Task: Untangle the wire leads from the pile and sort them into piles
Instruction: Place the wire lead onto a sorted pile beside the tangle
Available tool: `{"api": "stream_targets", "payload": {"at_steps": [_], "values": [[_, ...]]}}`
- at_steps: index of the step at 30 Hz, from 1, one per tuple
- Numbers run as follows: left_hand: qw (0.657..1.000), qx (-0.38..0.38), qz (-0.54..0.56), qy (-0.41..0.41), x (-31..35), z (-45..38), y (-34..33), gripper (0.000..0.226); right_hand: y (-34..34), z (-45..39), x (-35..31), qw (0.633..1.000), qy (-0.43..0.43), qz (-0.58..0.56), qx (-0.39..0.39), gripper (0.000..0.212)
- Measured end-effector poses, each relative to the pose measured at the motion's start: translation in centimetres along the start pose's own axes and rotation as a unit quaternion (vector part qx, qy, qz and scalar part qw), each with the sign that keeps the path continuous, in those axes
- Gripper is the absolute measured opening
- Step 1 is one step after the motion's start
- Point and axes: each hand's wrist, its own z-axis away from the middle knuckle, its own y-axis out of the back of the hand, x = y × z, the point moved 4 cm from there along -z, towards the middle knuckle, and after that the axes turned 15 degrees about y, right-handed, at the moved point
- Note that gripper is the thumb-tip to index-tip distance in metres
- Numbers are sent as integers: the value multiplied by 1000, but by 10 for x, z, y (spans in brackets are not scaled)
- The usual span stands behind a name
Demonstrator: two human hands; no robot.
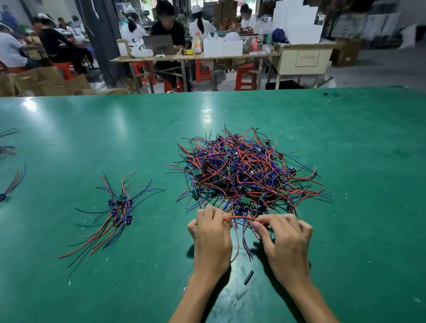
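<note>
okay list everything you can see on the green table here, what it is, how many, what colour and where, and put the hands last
tangled wire pile: one, red, blue and black leads with small green boards, centre of the table
sorted bundle: one, red, blue and black, left of the big pile
smaller bundles: at least two, same colours, blurred, far left edge
black stub: one, black, between the forearms
table: one, green, scuffed
left hand: pinches a red lead at the pile's near edge
right hand: pinches the same red lead
</note>
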Motion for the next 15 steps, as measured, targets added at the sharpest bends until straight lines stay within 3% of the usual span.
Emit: {"api": "stream_targets", "payload": {"at_steps": [3, 6, 9, 15], "values": [[985, -59, 107, 122, -15, -7, -4, 35, -4, 0, -3, 998, 3, -42, -35, 20], [959, -79, 201, 183, -23, -9, -5, 30, -10, 1, -3, 993, 28, -87, -70, 17], [946, -73, 232, 216, -29, -11, -4, 33, -14, 2, -1, 982, 17, -165, -86, 10], [920, -68, 305, 235, -29, -10, 2, 31, -9, 0, -3, 986, -2, -132, -99, 21]]}}
